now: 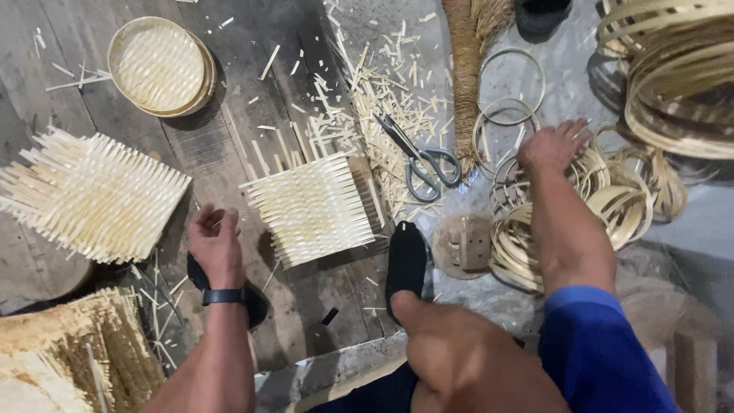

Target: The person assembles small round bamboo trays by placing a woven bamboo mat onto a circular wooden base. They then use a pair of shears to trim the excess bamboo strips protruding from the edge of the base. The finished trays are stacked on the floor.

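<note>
Right hand (552,145): fingers spread, resting on pale coiled bamboo-strip rings (612,200) piled at the floor's right edge. Left hand (215,243): loosely curled, empty, beside square woven bamboo mat (312,208). Grey-handled scissors (417,157) lie between, amid scattered splinters. Round woven lid (159,66) far-left.

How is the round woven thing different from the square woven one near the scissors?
The round woven piece sits trimmed inside a neat rim; the square woven mat has loose strip ends poking out all round. The round one lies far from both hands; the square one lies between them. Both are pale woven strips.
</note>
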